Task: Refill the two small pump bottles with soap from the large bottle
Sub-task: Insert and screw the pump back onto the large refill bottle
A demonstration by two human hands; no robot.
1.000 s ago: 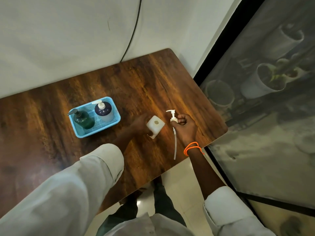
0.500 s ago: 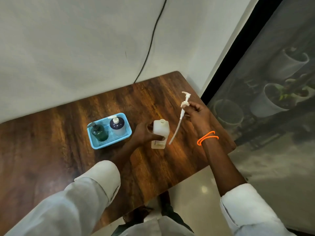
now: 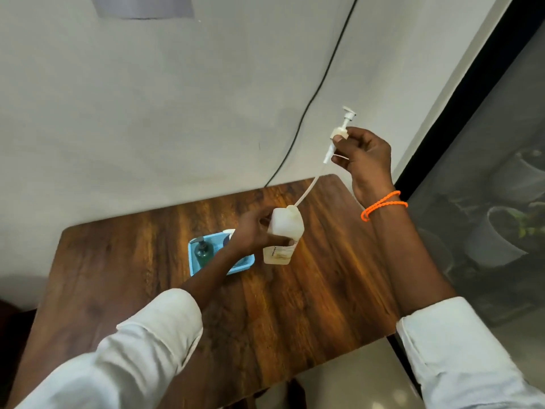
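Observation:
My left hand (image 3: 255, 235) grips the large white soap bottle (image 3: 283, 236), which stands upright on the wooden table (image 3: 309, 305). My right hand (image 3: 364, 157) pinches the collar of the bottle's white pump (image 3: 342, 128), held high above the bottle. The pump's long dip tube (image 3: 309, 187) slants down, its lower end at the bottle's open neck. Behind my left forearm sits a blue basket (image 3: 244, 265) holding a dark green pump bottle (image 3: 203, 251); the second small bottle is almost wholly hidden by my hand.
A grey wall with a hanging black cable (image 3: 312, 101) stands right behind the table. A dark window frame (image 3: 460, 107) runs along the right, with plant pots (image 3: 498, 240) behind the glass. The table's right edge drops to a tiled floor.
My right hand has lifted the pump higher, drawing the dip tube up until only its tip is at the neck. The view has tilted up toward the wall. My left hand keeps its grip.

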